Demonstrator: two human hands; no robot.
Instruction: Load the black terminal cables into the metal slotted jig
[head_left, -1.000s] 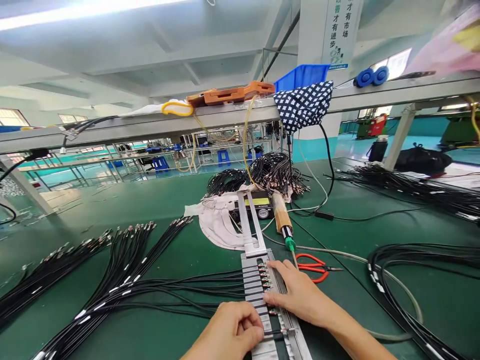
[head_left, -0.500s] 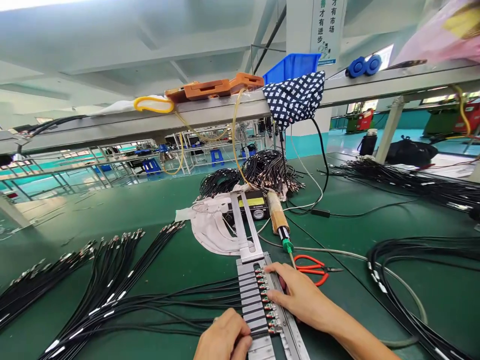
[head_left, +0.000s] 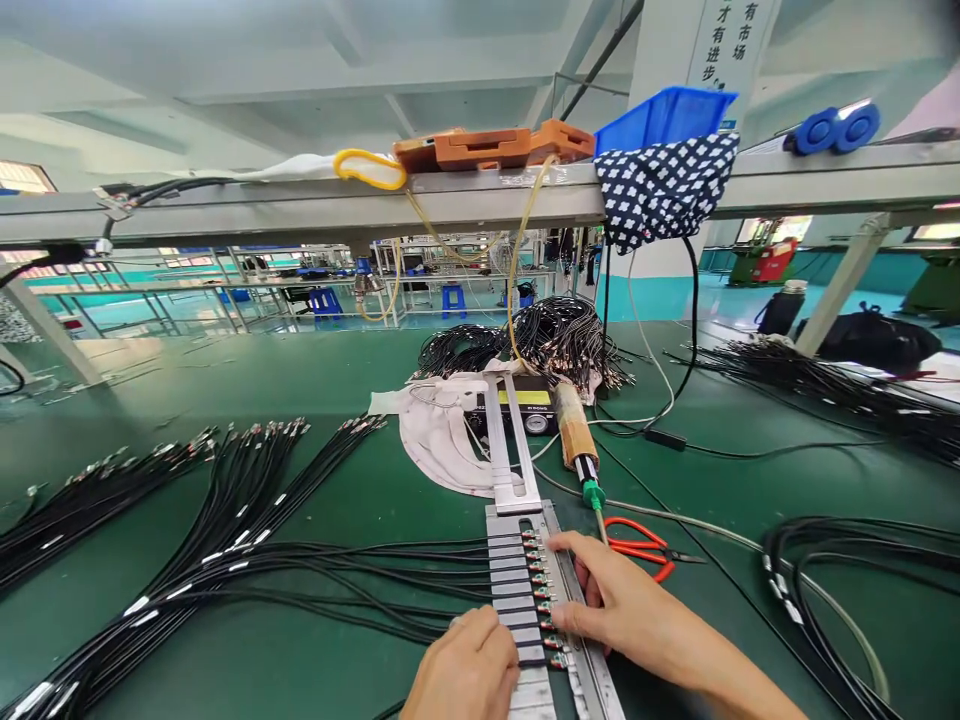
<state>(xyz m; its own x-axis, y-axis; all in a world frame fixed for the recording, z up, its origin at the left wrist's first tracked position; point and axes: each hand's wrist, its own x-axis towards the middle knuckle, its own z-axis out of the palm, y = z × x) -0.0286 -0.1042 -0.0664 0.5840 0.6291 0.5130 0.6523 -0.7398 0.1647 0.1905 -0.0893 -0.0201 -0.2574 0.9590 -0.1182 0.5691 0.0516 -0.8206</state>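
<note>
A slotted metal fixture (head_left: 519,590) lies lengthwise before me, with a metal rail along its right side. Several black cables (head_left: 360,552) run into its slots from the left, their small metal connectors (head_left: 541,580) lined up against the rail. My left hand (head_left: 469,665) is closed at the fixture's lower left edge, fingers bent on a black cable; the fingertips are partly hidden. My right hand (head_left: 626,605) lies across the rail, thumb and forefinger apart and touching it beside the connectors. Its other fingers curl underneath, partly hidden.
Red-handled pliers (head_left: 637,548) and a soldering iron (head_left: 581,450) lie right of the fixture. Behind stands a black box with a gauge (head_left: 536,424) beside a white cloth (head_left: 439,440). Cable bundles (head_left: 247,480) spread left; coiled cables (head_left: 795,560) lie right. A shelf beam (head_left: 300,208) crosses above.
The view has shifted, so the background sits further right. My left hand has moved slightly right over the fixture's edge. My right thumb has slid a little down along the rail.
</note>
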